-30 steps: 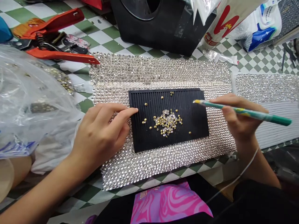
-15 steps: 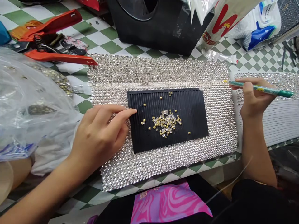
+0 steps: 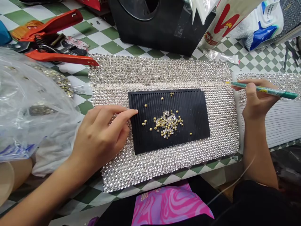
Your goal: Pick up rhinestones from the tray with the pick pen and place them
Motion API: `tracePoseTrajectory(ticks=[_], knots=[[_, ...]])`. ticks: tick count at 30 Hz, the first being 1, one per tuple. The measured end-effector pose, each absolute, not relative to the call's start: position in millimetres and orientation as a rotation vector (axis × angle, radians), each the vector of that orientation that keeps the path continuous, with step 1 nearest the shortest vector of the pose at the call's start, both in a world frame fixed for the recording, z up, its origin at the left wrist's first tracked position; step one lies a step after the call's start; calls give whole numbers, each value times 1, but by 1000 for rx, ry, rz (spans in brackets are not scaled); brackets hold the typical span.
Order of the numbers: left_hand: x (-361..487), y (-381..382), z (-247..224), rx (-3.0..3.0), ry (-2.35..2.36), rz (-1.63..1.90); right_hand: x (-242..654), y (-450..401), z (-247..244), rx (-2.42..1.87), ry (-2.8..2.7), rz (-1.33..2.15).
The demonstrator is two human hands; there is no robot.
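Note:
A black ridged tray (image 3: pixel 197 119) rests on a sheet of silver rhinestone mesh (image 3: pixel 164 70). Scattered over its grooves are many loose rhinestones (image 3: pixel 167 124), clear on top and gold on the back, mostly heaped in the middle. My left hand (image 3: pixel 101 131) is at the tray's left edge, its fingers bent together and a fingertip on the rim. Out to the right, my right hand (image 3: pixel 257 97) grips a green pen (image 3: pixel 265 90) between thumb and fingers. The pen's yellow tip points left, by the pale bare strip (image 3: pixel 188 84) across the mesh.
Red-handled pliers (image 3: pixel 63 58) lie at the upper left, above a clear plastic bag (image 3: pixel 30 94) of stones. A black box (image 3: pixel 155 28), a paper cup (image 3: pixel 223 22) and a small tube (image 3: pixel 225 58) are behind the mesh. More rhinestone strips (image 3: pixel 279 119) lie at right.
My right hand and the pen have shifted very slightly right. My left hand, the tray and the loose stones look the same.

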State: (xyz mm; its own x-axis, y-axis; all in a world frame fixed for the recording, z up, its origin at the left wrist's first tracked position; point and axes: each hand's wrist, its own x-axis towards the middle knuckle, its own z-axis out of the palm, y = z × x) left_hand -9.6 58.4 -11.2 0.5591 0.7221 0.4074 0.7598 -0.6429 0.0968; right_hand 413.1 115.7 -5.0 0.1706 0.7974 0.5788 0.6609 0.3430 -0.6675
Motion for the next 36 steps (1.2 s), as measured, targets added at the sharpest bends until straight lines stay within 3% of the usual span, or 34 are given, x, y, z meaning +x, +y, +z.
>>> tracePoseTrajectory(ticks=[7,12,28,31,36], knots=[[-11,54,-13,-2733,-1399,-599,351,82,25,-1227,-1689,135],[-12,52,-15,-2769,-1489,-583,306,60,36,-1153,-2118,575],[-12,52,-13,-2786,-1500,-583,297,62,29,-1094,-2188,656],[-13,52,-14,-2797,-1544,-615,306,63,31,-1170,-2050,606],[-12,52,-13,-2766,-1529,-587,346,87,16,-1231,-1637,215]])
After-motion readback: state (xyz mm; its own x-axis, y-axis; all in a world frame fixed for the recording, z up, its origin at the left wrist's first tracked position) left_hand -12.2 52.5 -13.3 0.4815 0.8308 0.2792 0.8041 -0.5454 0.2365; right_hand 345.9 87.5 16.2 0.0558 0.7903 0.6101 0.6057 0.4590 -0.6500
